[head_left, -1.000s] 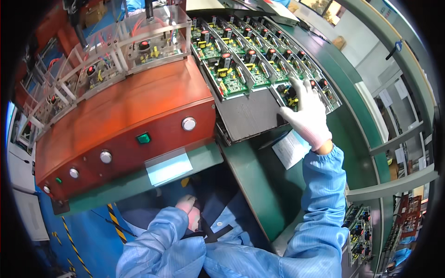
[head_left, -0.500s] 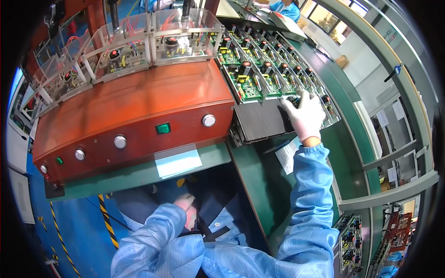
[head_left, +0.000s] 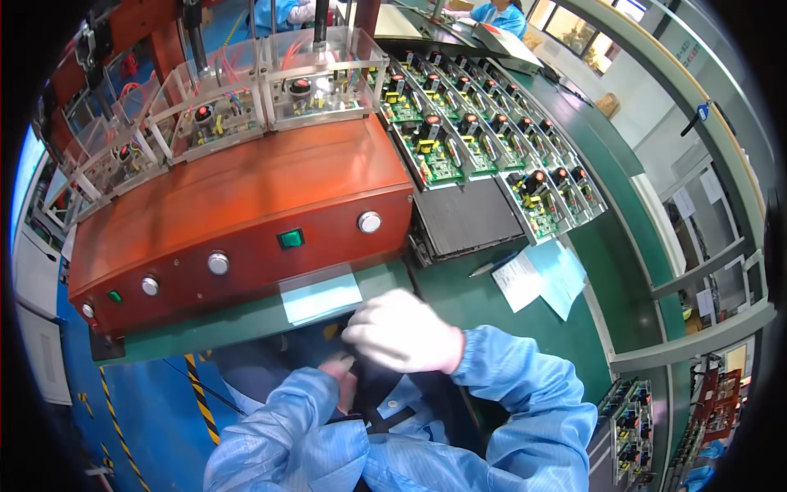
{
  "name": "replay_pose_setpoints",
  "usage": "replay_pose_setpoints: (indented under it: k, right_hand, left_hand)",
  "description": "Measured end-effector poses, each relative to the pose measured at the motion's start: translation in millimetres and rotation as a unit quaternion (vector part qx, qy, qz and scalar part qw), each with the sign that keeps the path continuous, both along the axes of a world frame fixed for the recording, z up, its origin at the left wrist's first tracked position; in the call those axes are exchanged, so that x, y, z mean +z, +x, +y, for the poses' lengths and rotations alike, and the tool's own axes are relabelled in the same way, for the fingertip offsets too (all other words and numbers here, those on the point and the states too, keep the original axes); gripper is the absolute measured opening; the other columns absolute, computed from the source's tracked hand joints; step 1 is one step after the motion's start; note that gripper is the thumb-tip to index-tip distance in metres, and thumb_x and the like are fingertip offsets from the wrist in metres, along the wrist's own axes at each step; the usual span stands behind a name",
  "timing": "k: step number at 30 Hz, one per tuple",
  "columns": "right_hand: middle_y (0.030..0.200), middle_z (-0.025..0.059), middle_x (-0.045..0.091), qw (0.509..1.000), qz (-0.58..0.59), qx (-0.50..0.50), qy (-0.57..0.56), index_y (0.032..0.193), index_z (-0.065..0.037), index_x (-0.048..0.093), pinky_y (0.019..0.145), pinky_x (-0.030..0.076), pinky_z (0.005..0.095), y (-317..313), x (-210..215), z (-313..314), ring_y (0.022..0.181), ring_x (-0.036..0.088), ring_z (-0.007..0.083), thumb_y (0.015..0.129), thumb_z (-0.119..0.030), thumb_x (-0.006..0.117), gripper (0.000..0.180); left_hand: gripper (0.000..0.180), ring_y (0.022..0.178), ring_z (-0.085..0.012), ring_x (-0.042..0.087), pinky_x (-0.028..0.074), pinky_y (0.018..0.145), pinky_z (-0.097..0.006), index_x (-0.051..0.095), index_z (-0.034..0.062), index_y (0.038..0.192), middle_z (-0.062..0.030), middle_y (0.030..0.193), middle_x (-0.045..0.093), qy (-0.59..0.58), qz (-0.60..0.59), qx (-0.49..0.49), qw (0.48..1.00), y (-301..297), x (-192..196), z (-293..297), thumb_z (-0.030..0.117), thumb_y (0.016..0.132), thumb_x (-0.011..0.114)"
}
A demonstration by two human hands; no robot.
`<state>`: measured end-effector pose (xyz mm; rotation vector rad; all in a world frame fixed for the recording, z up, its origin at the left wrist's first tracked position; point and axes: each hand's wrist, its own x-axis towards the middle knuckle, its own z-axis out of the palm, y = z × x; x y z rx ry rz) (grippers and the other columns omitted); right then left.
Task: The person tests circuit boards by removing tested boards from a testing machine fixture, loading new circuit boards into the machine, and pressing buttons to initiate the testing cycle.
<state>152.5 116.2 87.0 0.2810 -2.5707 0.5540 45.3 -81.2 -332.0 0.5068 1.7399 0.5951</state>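
My right hand [head_left: 400,332], in a white glove, is in front of my body, just past the front edge of the bench. Its fingers curl down and look closed; what they hold, if anything, is hidden beneath the palm. Close below it is my left hand [head_left: 341,371], gloved and low near my lap, its fingers mostly out of sight. Ahead stands a red test fixture [head_left: 246,197] with round silver buttons and a green switch. To its right, green circuit boards [head_left: 443,164] sit in rows in metal frames on a black tray [head_left: 467,217].
Clear plastic covers [head_left: 321,70] and wiring top the fixture. Paper sheets [head_left: 320,295] lie on the ledge below it; a white slip [head_left: 518,281], a blue sheet [head_left: 561,275] and a pen [head_left: 484,269] are on the green bench. A curved rail [head_left: 697,340] runs at right.
My right hand has left the circuit boards at the tray's near right and come back toward my left hand. The boards it covered now show. My left hand stays low.
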Motion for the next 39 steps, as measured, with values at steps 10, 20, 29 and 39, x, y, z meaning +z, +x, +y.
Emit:
replay_pose_setpoints:
  k: [10, 20, 29, 39]
  right_hand:
    - [0.104, 0.0053, 0.067, 0.997, -0.071, 0.029, -0.028, 0.111, -0.011, 0.068, 0.084, 0.048, 0.0346, -13, -82, -9, 0.089, 0.062, 0.0254, 0.094, -0.018, 0.061, 0.019]
    - [0.101, 0.0046, 0.068, 0.981, 0.051, -0.129, -0.138, 0.107, -0.011, 0.070, 0.086, 0.047, 0.0355, -21, -67, 14, 0.092, 0.063, 0.0248, 0.091, -0.017, 0.064, 0.018]
    - [0.102, 0.0051, 0.068, 0.984, 0.017, -0.127, -0.127, 0.107, -0.011, 0.070, 0.089, 0.046, 0.0360, -20, -70, 16, 0.094, 0.063, 0.0254, 0.090, -0.015, 0.064, 0.018]
    - [0.104, 0.0046, 0.068, 0.984, 0.008, -0.133, -0.117, 0.106, -0.011, 0.070, 0.089, 0.046, 0.0360, -22, -70, 16, 0.095, 0.063, 0.0252, 0.090, -0.015, 0.064, 0.017]
  left_hand:
    - [0.046, 0.110, -0.0340, 0.065, 0.049, 0.098, -0.038, 0.068, 0.0038, 0.124, -0.0158, 0.125, 0.069, -0.010, -0.204, 0.327, 0.923, -23, -39, 24, 0.039, 0.099, 0.052]
    - [0.046, 0.109, -0.0343, 0.065, 0.049, 0.098, -0.038, 0.068, 0.0038, 0.124, -0.0159, 0.124, 0.070, -0.026, -0.115, 0.247, 0.962, -20, -19, 3, 0.038, 0.099, 0.052]
    - [0.045, 0.108, -0.0345, 0.065, 0.050, 0.097, -0.038, 0.068, 0.0037, 0.123, -0.0159, 0.123, 0.070, -0.018, -0.064, 0.181, 0.981, -18, -3, 0, 0.038, 0.099, 0.053]
    - [0.044, 0.107, -0.0348, 0.066, 0.050, 0.097, -0.038, 0.069, 0.0037, 0.123, -0.0160, 0.122, 0.071, 0.001, -0.017, 0.113, 0.993, -16, 15, 3, 0.038, 0.099, 0.053]
